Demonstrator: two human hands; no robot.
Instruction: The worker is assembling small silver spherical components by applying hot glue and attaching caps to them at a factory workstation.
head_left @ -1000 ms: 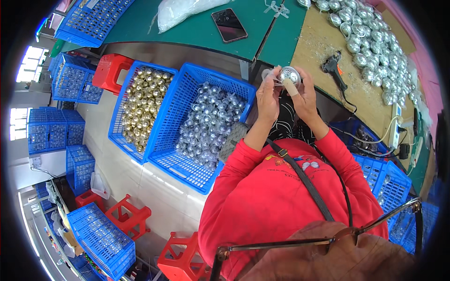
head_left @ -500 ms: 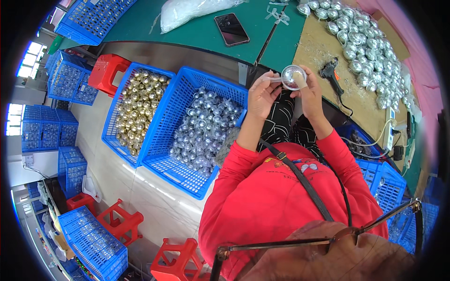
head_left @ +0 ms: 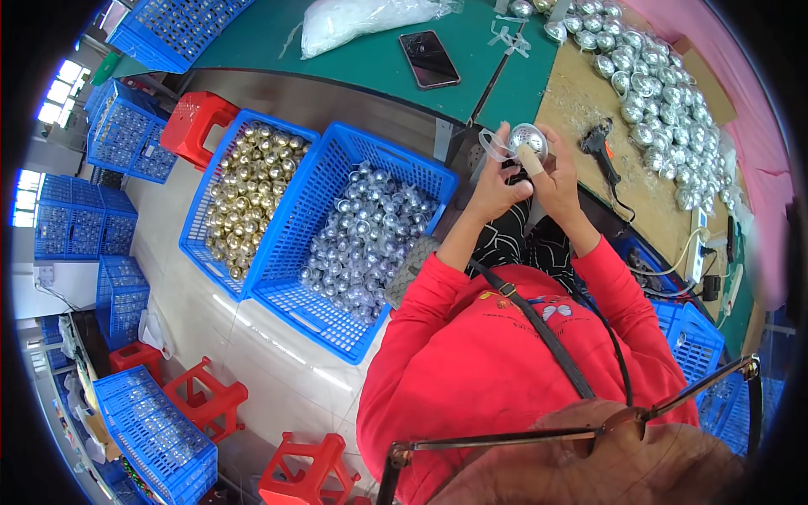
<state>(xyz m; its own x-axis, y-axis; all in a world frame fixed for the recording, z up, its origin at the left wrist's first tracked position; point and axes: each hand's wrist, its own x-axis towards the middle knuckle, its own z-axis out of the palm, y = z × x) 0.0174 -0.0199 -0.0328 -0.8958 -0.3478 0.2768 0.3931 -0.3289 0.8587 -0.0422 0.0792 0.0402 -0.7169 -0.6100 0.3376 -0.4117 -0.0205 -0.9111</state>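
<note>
My right hand (head_left: 557,178) grips a shiny silver ball (head_left: 528,139) between its fingers and thumb, with a pale covering over the thumb tip. Beside the ball, at the fingertips of my left hand (head_left: 498,187), is a clear rounded plastic piece (head_left: 493,146), like a thin shell or ring. The left fingers are bent around this clear piece. Whether it is joined to the ball, I cannot tell. Both hands are close together above my lap, at the table's near edge.
Many silver balls (head_left: 665,105) are heaped on the board at right, near a black glue gun (head_left: 599,151) with a cord. A phone (head_left: 429,59) and plastic bag (head_left: 362,23) lie on the green table (head_left: 353,71). Blue crates (head_left: 370,139) of silver and gold balls stand at left, near red stools (head_left: 311,471).
The silver ball now shows its rounded shiny side, where an open cup-like face showed before. The clear piece stands out to its left, and my left fingers have shifted. The view has turned slightly.
</note>
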